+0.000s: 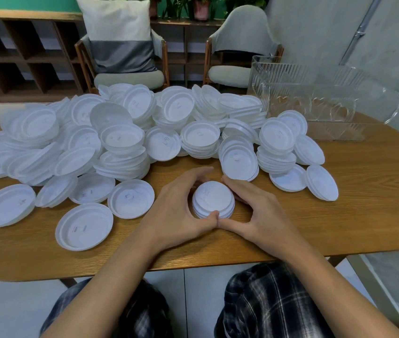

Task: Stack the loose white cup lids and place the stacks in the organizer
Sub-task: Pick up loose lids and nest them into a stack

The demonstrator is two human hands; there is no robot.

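Observation:
A short stack of white cup lids (213, 199) stands on the wooden table (340, 215) near its front edge. My left hand (181, 211) curls round the stack's left side and my right hand (259, 211) round its right side, thumbs meeting in front of it. A large heap of loose white lids (120, 137) covers the table's left and middle. The clear plastic organizer (315, 101) stands at the far right, with no lids visible inside.
Single lids (85, 230) lie near the front left. More lids (321, 182) lean at the right of the heap. Two chairs (237, 57) and a shelf unit stand behind the table. My knees in plaid cloth show below the table edge.

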